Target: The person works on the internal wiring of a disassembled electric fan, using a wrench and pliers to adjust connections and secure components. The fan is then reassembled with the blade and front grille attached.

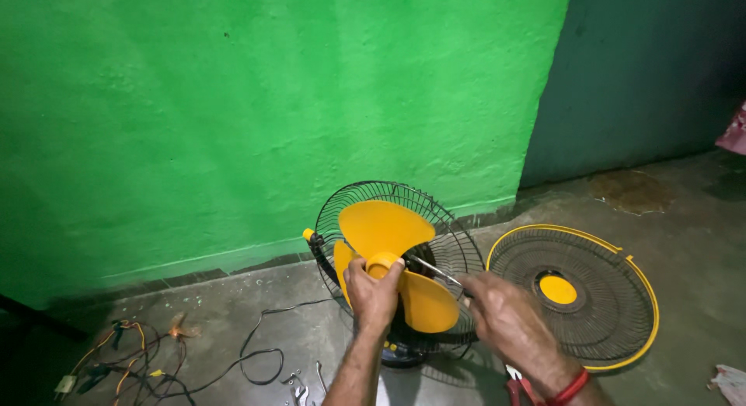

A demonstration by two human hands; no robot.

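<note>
One yellow fan blade [392, 254], three lobes visible, sits on the motor hub inside the one black rear guard [451, 243], frame centre, on the concrete floor [684, 243] against the green wall [233, 103]. Left hand [373, 291] is wrapped around the blade's hub at its 6 o'clock, fingers curled, thumb up the cap. Right hand [505, 320] at the blade's 4 o'clock, fingers pinched on one thin metal tool [435, 270]; the tip points at the hub, at 10 o'clock from the hand. One red band on the right wrist.

One detached front guard [571, 293], black mesh, yellow rim and yellow centre disc, lies flat at 3 o'clock of the fan, just beside it. One black cord [260, 351] loops at 8 o'clock. One tangle of coloured wires [128, 359] further out at 8 o'clock. Small metal tools [299, 386] at 7 o'clock, count unclear. Red-handled pliers [514, 386] under the right forearm, mostly hidden.
</note>
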